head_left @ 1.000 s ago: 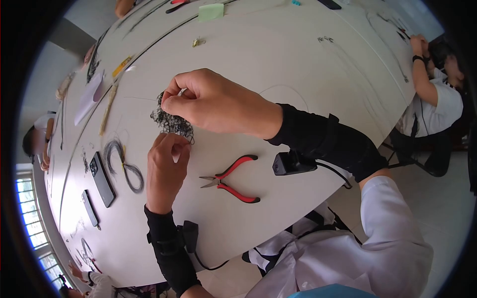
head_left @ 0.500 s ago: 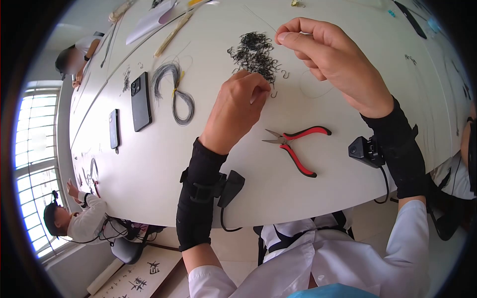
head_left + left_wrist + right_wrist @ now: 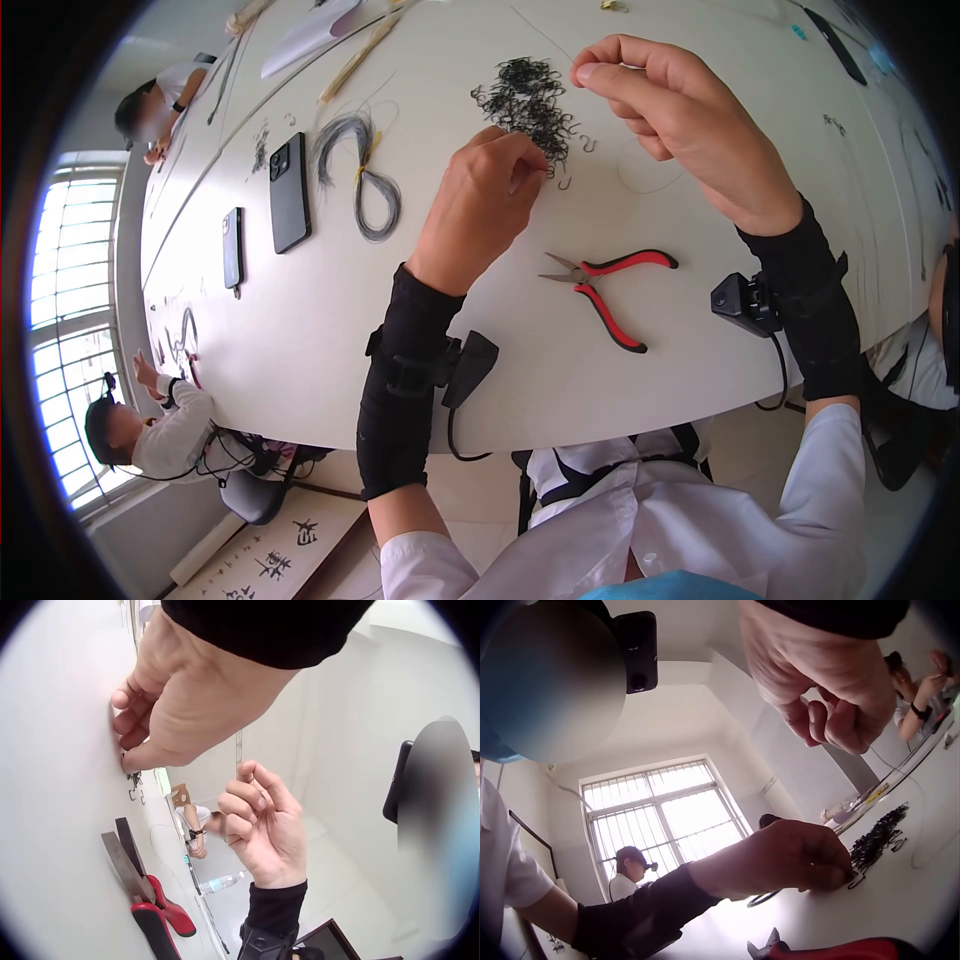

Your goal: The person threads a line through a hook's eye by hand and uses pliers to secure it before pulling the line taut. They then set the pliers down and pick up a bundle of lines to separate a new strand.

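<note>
A heap of small black fish hooks [image 3: 525, 95] lies on the white table. My left hand [image 3: 478, 205] is at its near edge, thumb and forefinger pinched together among the hooks; in the left wrist view the thumb tip meets some hooks [image 3: 135, 780]. Higher and to the right, my right hand [image 3: 680, 115] pinches a thin line [image 3: 540, 32] between thumb and forefinger, its end reaching out to the upper left. A loop of thin line [image 3: 645, 190] lies below that hand. Pliers with red and black handles [image 3: 610, 280] lie open nearer me.
Left of the hooks is a tied bundle of grey line [image 3: 380, 205]. Two phones [image 3: 290, 195] lie beyond it, one larger. A tan bundle [image 3: 358, 60] and white paper [image 3: 310, 38] lie farther back. Other people [image 3: 150, 430] sit around the table.
My right hand has drawn away from the heap to the right with the line, uncovering the hooks. The left hand stays at the heap's edge. The head view has swung left.
</note>
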`<state>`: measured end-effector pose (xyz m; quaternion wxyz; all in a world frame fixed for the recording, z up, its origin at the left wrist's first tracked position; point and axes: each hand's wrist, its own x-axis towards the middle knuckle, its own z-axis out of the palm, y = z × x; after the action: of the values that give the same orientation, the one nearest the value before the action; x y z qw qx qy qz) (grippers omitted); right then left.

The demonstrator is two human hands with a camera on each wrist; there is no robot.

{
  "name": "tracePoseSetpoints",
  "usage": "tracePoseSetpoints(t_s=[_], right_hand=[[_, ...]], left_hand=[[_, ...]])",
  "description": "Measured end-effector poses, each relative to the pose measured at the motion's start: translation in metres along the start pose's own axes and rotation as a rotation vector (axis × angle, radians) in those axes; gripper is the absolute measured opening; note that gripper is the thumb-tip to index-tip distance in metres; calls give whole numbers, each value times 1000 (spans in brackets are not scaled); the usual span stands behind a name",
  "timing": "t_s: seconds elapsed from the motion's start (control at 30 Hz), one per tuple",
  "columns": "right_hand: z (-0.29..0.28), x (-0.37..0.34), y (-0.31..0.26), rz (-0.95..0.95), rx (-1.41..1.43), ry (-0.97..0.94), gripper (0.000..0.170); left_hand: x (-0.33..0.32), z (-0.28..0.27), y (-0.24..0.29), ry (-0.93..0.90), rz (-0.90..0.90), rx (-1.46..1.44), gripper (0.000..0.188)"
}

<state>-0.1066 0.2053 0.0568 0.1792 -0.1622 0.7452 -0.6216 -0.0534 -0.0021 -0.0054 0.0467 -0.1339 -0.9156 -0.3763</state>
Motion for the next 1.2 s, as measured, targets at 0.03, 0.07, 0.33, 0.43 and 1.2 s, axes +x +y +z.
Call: tracePoseSetpoints(t_s=[0.03,0.07,0.33,0.43,1.2], right_hand=[[1,0,0,-2,-8,5,20],[1,0,0,0,-9,1,20],[1,0,3,-2,-19,-4,21],[3,0,3,2,-23,12,21],[15,15,46,28,-130,-36,23]], left_hand=[[0,0,-1,-2,-8,-7,12],[0,2,-3,7,-2,2,11],[2,-6,-3,46,20,2,12],[0,-5,4,7,16,40,13],[8,-9,7,65,-216,-433,18]])
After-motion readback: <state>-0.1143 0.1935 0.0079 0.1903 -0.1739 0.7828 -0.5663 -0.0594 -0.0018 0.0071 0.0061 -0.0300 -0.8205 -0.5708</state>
